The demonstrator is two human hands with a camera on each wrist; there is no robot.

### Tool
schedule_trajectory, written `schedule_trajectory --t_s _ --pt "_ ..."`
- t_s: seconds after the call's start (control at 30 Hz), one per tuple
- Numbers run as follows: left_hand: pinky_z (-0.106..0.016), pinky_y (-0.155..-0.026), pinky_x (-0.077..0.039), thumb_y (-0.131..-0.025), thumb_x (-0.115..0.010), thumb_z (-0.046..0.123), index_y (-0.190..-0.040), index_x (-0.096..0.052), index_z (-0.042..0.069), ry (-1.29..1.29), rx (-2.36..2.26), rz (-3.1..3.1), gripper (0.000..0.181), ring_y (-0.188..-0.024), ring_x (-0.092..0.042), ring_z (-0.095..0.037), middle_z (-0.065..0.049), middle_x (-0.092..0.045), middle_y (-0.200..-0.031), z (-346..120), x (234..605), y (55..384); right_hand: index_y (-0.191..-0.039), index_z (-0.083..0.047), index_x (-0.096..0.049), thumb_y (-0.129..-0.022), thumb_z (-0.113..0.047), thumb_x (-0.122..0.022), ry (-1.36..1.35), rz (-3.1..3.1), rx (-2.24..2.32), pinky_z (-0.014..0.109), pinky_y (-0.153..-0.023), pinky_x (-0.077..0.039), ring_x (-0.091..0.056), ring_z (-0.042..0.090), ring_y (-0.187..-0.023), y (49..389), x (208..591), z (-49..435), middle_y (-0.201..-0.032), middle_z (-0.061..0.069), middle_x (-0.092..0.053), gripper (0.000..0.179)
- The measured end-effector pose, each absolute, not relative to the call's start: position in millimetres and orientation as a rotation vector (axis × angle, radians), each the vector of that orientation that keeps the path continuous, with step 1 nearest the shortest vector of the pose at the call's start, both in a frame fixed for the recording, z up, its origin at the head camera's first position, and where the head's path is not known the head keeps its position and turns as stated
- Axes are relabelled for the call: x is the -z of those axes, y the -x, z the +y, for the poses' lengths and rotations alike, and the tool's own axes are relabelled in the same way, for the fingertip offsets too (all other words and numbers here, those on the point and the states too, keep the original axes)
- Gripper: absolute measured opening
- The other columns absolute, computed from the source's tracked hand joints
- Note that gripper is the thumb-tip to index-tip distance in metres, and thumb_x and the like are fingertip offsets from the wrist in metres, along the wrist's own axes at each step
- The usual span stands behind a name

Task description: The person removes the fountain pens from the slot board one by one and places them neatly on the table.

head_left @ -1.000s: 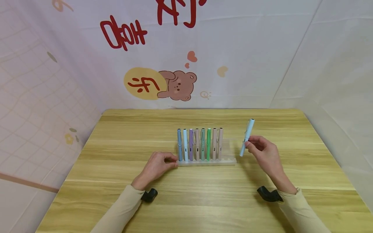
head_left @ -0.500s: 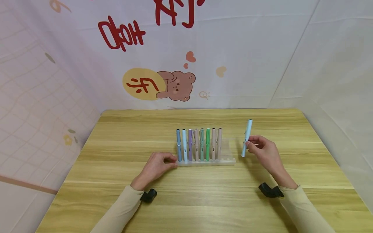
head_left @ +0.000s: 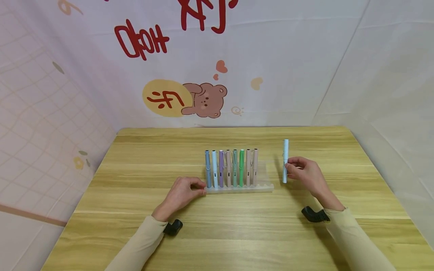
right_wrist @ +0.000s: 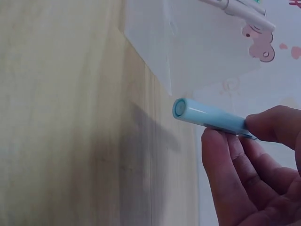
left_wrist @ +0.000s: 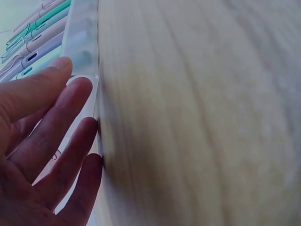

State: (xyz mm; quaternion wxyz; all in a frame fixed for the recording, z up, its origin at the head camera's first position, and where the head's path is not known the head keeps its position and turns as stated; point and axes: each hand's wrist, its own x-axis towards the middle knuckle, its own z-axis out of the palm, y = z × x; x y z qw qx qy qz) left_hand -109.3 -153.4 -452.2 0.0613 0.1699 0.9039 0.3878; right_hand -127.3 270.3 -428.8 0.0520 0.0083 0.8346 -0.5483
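Observation:
My right hand [head_left: 306,177] pinches a light blue pen [head_left: 285,156] between thumb and fingertips. The pen stands upright in the air, right of a clear pen rack [head_left: 239,189]; in the right wrist view, the round end of the pen [right_wrist: 207,114] faces the camera. Several capped pens lean side by side in the rack, among them a purple pen [head_left: 221,169] and a green pen [head_left: 242,168]. At the rack's left end, my left hand [head_left: 183,194] touches it with thumb and fingertips. The left wrist view shows those fingers [left_wrist: 77,141] fairly straight along the rack's end.
The rack's right part holds no pens, and its clear back panel [head_left: 266,173] shows there. Beneath everything is a wooden table [head_left: 234,233]. A white printed cloth wall [head_left: 288,49] stands behind it, with more cloth at both sides.
The right hand has turned the light blue pen from a rightward tilt to upright, with its top moving left. My left hand and the rack have stayed in place.

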Motion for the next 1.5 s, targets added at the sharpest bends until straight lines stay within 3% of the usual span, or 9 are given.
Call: schedule_trajectory --t_s 0.27,0.97,1.27,1.5 --pt "-0.037 -0.083 -0.055 -0.087 -0.084 0.013 -0.099 -0.081 0.014 -0.523 -1.173 2.738 0.012 -0.088 -0.070 -0.010 0.007 -0.077 -0.093 -152.9 451.0 110.1 -0.136 0.013 -0.055 -0.104 -0.024 -0.063 -0.038 2.502 1.591 0.033 -0.080 -0.060 -0.075 0.020 -0.089 137.0 431.2 274.9 -0.121 0.027 -0.064 0.049" --pt "-0.036 -0.081 -0.052 -0.087 -0.085 0.015 -0.097 -0.081 0.017 -0.491 -1.144 2.739 0.010 -0.086 -0.067 -0.008 0.009 -0.076 -0.091 -152.9 450.6 112.0 -0.130 0.017 -0.059 -0.102 -0.015 -0.064 -0.103 2.444 1.478 0.031 -0.077 -0.060 -0.071 0.014 -0.085 160.1 442.2 271.1 -0.109 0.021 -0.071 0.042" --pt "-0.038 -0.083 -0.052 -0.087 -0.085 0.015 -0.097 -0.081 0.017 -0.490 -1.151 2.736 0.010 -0.086 -0.067 -0.009 0.009 -0.076 -0.091 -152.7 449.3 111.4 -0.120 0.014 -0.067 -0.098 -0.014 -0.066 -0.133 2.503 1.333 0.028 -0.071 -0.059 -0.071 0.012 -0.078 166.9 438.4 267.8 -0.093 0.010 -0.074 0.036" --pt "-0.036 -0.082 -0.054 -0.088 -0.084 0.014 -0.097 -0.081 0.016 -0.503 -1.170 2.725 0.009 -0.086 -0.067 -0.009 0.008 -0.076 -0.092 -153.7 453.0 109.8 -0.121 0.014 -0.065 -0.099 -0.013 -0.066 -0.150 2.508 1.264 0.030 -0.071 -0.060 -0.070 0.013 -0.078 168.8 435.4 263.6 -0.096 0.014 -0.073 0.034"
